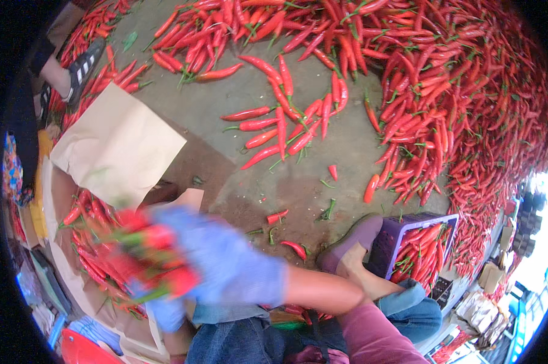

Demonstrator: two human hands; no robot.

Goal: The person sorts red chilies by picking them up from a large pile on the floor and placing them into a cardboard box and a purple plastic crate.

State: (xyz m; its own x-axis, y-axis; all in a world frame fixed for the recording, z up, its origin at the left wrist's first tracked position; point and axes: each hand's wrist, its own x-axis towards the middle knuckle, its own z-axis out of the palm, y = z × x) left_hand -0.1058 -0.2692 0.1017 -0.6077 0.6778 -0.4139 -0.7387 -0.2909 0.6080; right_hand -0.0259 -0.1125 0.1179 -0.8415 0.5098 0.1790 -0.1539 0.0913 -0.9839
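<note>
My right hand (210,255), in a blue glove and blurred by motion, reaches across to the left, shut on a bunch of red chili peppers (153,255) with green stems. The bunch is over a paper-lined box (55,218) that has more red chilies in it. Lower down, my left hand (167,311), also in a blue glove, is partly hidden under the bunch; whether it grips anything cannot be seen. A beige paper flap (119,141) stands at the box's far side.
A large heap of red chilies (474,100) spreads at the right, with loose ones (278,123) on the concrete floor. A purple crate (392,223) of chilies stands beside my shoe (351,241). Another person's shoe (85,68) is at upper left. A red plastic thing (85,348) is at lower left.
</note>
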